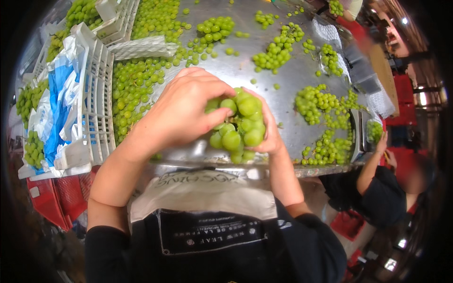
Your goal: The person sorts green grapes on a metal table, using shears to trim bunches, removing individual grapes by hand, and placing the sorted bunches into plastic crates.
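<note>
A bunch of green grapes (240, 125) is held between both my hands just above the near edge of a metal table (292, 70). My left hand (184, 111) wraps over the bunch from the left, its fingers and thumb pressing on the top grapes. Under and behind the bunch, my right hand (271, 129) cups it from the right. Part of the bunch is hidden by my fingers.
Many more grape bunches (276, 49) and loose grapes lie across the table. A white plastic crate (96, 108) with a blue and white liner stands at the left, with grapes heaped beside it. Another person (377, 184) works at the right, beside a scale (363, 132). Red crates (47, 198) sit below.
</note>
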`<state>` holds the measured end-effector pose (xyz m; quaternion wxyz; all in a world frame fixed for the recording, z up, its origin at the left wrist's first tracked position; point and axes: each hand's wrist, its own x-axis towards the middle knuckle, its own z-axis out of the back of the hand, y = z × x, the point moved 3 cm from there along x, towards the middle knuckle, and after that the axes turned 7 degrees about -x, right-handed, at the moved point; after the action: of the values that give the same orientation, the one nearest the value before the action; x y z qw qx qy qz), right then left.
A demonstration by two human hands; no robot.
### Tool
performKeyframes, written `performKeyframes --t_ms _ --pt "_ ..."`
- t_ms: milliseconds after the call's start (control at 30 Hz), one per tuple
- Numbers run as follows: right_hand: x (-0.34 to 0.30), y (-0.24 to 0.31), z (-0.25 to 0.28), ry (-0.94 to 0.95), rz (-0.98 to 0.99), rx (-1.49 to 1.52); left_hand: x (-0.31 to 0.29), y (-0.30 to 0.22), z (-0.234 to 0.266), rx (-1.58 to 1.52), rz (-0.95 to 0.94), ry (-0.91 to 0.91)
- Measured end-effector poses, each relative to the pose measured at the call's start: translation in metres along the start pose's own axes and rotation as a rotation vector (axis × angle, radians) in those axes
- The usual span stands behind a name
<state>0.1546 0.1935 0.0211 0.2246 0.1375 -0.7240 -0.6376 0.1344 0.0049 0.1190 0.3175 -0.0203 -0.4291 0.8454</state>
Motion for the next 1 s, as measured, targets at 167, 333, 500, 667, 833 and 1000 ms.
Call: performKeyframes --t_ms 167,333,500,667,833,1000 --pt "-0.001 -0.001 -0.005 0.038 -0.069 -0.003 -0.003 0.009 -0.006 -0.180 0.124 0.082" --pt "-0.002 -0.001 -0.006 0.018 -0.055 0.094 -0.007 0.024 -0.008 -0.569 0.116 0.038" --pt "-0.001 -0.001 -0.005 0.032 -0.058 0.153 -0.009 0.042 -0.012 -0.944 0.168 0.013" --pt "0.003 -0.004 -0.004 0.100 -0.003 0.105 -0.014 0.052 -0.013 -1.168 0.203 0.006" --pt "0.006 -0.006 -0.008 0.066 -0.057 0.235 -0.012 0.061 -0.020 -1.373 0.183 -0.008" --pt "0.005 -0.011 -0.007 0.042 -0.084 0.377 -0.012 0.071 -0.030 -1.454 0.191 -0.046"
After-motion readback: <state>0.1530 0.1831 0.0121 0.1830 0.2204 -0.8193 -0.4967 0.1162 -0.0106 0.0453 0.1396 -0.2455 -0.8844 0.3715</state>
